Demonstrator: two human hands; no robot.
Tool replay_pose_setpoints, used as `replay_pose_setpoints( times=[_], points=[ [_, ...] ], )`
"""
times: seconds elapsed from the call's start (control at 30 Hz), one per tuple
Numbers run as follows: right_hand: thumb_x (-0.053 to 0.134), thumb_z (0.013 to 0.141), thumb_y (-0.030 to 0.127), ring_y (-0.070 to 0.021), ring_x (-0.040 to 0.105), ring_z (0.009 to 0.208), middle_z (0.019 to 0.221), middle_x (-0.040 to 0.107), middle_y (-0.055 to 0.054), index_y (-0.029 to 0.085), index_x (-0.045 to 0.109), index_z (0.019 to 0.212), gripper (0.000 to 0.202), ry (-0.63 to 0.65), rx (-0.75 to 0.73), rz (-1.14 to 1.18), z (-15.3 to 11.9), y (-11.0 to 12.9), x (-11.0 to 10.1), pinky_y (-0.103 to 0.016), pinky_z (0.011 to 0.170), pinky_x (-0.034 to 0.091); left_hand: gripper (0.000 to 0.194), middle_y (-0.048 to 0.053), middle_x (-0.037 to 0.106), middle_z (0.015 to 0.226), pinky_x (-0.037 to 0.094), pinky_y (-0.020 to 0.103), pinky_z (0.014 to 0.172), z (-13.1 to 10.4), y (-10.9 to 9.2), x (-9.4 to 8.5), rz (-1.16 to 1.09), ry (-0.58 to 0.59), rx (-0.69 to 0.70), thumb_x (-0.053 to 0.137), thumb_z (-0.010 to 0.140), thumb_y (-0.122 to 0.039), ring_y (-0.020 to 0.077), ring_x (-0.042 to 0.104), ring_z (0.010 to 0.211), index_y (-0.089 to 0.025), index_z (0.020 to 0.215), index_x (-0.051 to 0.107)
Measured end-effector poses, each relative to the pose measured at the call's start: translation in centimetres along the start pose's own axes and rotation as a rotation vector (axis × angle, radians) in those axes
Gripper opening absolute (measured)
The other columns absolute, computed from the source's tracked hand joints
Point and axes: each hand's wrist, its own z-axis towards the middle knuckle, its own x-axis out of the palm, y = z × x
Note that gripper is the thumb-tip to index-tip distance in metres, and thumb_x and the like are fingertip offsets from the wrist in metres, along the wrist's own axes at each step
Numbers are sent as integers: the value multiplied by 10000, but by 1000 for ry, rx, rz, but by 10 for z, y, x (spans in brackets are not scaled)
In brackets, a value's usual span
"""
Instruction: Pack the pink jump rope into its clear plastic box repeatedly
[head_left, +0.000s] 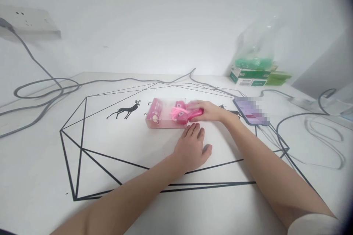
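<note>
The white table (44,169) fills most of what I see, printed with black geometric lines and a small deer (125,109). Its far edge meets a white wall; the near left half is bare and leaves wide room for moving, while the right side is crowded. Grey cables (41,91) loop along the far left up to a wall socket (30,22), and more cable (325,143) coils at the right edge.

At the far right corner a clear plastic bag (256,47) with something green inside sits on a short stack of green and white boxes (248,77). Nearer the middle, a phone (249,111) lies flat with its screen up, just beside the right wrist.

In the centre lies a clear plastic box (161,118), flat on the table with its right end towards the hands. Inside it are pink contents, including a coiled pink cord (178,112); what else it holds is too blurred to tell.

The right hand (211,111) is at the box's right end, fingers closed around a pink object (196,113) at the opening. The left hand (191,148) rests palm down on the table just in front of the box, fingers spread and flat, fingertips near or touching its front edge, gripping nothing.
</note>
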Motion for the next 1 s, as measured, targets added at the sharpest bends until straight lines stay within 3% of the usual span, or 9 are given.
replay_pose_setpoints(
  times=[0.17, 0.37, 0.57, 0.77, 1.0],
  points=[
    [716, 777, 469, -259, 609, 1154, 1329, 592, -41, 310, 699, 1164, 419, 1, -1, -69, 2, 6, 5, -354, 972, 475, 590, 240, 478, 1442, 334, 467, 1147, 1, 0, 0, 6, 28, -1, 446, 935, -426, 340, 421, 1373, -13, 1353, 505],
    [702, 738, 282, -246, 619, 1108, 1273, 621, -19, 308, 712, 1105, 368, -24, -14, -143, -2, 4, 5, -322, 907, 475, 578, 232, 482, 1443, 339, 473, 1143, 1, 0, 1, 3, 20, 1, 438, 941, -429, 334, 414, 1381, -27, 1350, 509],
    [685, 722, 282, -216, 637, 912, 1124, 629, -34, 267, 707, 1023, 302, 27, 78, -233, -5, 4, -2, -300, 766, 458, 574, 227, 480, 1446, 336, 475, 1145, 0, 1, 0, 4, 32, -5, 435, 941, -429, 336, 413, 1383, -34, 1351, 505],
    [667, 722, 320, -232, 611, 922, 1099, 636, -57, 236, 529, 1256, 558, 20, 177, -307, -6, 12, 1, -290, 689, 420, 562, 222, 501, 1430, 336, 482, 1145, 0, 1, 2, 3, 9, 5, 439, 941, -427, 333, 432, 1370, -44, 1345, 515],
    [626, 760, 367, -283, 603, 1045, 1255, 589, -84, 330, 368, 1470, 757, 70, 194, -482, -1, 22, 3, -306, 655, 411, 588, 231, 474, 1451, 335, 482, 1145, 1, 1, 0, 9, 37, -2, 435, 939, -430, 342, 420, 1377, -24, 1358, 512]
  ],
)
